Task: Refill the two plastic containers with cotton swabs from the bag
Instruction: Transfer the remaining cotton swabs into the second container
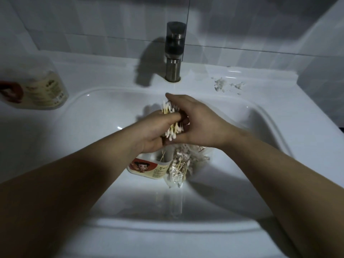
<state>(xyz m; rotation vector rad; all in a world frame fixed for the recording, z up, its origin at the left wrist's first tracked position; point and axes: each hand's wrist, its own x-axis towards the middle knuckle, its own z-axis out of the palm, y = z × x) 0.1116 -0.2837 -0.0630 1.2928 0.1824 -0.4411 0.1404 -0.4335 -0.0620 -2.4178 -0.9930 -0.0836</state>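
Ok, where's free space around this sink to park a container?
Free: left counter in front of the far-left container; right counter nearer than the white debris; the basin front slope. Crowded: mid-basin, where left hand and right hand grip swabs over labelled container and bag.

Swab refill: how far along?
Looks done: the counter container appears packed with swabs. In hand: left hand and right hand grip a swab bundle above the basin container, which shows only a few sticks inside. Left: load that bundle and top up; the bag beside it holds plenty more.
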